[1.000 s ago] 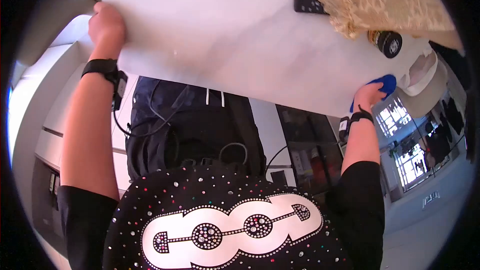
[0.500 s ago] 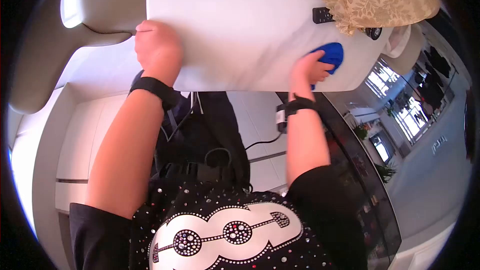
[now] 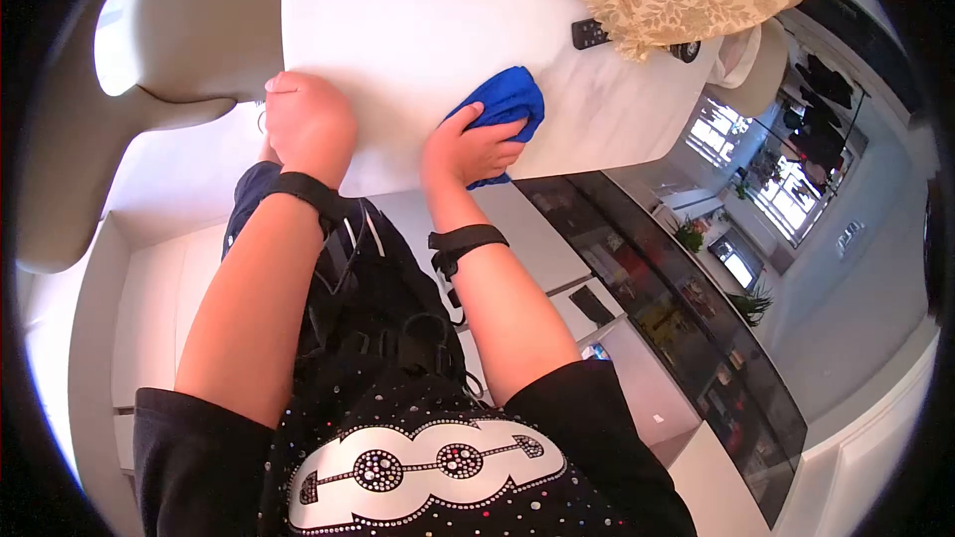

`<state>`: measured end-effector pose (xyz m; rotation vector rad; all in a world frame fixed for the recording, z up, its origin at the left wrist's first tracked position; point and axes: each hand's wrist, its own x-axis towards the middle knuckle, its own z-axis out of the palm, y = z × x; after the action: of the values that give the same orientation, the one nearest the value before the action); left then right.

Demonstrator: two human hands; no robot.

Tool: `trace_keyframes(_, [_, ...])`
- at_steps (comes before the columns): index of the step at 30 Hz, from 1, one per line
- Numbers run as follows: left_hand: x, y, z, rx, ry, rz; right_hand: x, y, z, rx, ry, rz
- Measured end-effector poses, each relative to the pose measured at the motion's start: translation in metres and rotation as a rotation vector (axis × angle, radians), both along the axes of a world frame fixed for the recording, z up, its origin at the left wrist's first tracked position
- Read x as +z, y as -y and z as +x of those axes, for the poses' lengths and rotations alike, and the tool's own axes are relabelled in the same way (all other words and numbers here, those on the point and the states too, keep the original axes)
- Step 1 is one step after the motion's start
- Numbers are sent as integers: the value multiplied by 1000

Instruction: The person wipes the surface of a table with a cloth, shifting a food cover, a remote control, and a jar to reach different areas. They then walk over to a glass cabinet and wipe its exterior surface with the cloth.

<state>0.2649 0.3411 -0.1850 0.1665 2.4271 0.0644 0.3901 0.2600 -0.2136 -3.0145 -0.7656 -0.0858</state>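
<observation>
The blue cloth (image 3: pixel 514 104) lies on the white marbled surface (image 3: pixel 398 30), beneath and just beyond my right grip (image 3: pixel 472 150), the nearer one, its long axis slanting away to my right; that grip is clamped over it. My left grip (image 3: pixel 310 126) curls at the surface's corner (whether it clamps anything, I cannot tell). Since the earlier frame, the cloth sits farther left of the remote control (image 3: pixel 591 35).
</observation>
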Motion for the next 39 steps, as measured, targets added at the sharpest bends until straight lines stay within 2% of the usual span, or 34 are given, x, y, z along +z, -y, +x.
trace_keyframes(2, [1, 2, -1, -49, -1, 10, 1, -1, 4, 16, -51, -23])
trace_keyframes(6, [-11, 3, -2, 6, -49, 15, 2, 4, 17, 59, -77, 24])
trace_keyframes(8, [-15, 3, -6, 8, -103, 43, 9, 4, 41, 128, -150, 22])
trace_keyframes(11, [-9, 3, -3, -13, -143, 23, 3, 4, 86, 162, -101, 23])
trace_keyframes(14, [-21, 6, -5, 0, -229, 45, 1, -3, 147, 152, -63, 40])
trace_keyframes(22, [-22, 11, -22, -14, -286, 129, 7, -45, 338, -112, 13, 38])
trace_keyframes(24, [-32, 15, -36, 71, -256, 181, 1, -49, 381, -153, 78, 25])
trace_keyframes(26, [-26, 17, -36, 52, -295, 163, 6, -56, 404, -187, 57, -4])
trace_keyframes(28, [-26, 18, -43, 195, -238, 243, 14, -61, 409, -234, 25, 1])
trace_keyframes(34, [-22, 23, -42, 218, -286, 258, 13, -65, 433, -319, -9, -10])
trace_keyframes(38, [-39, 36, -68, 213, -330, 229, 7, -70, 448, -338, -2, 6])
trace_keyframes(39, [-41, 39, -71, 234, -284, 290, 5, -70, 449, -329, 13, 5])
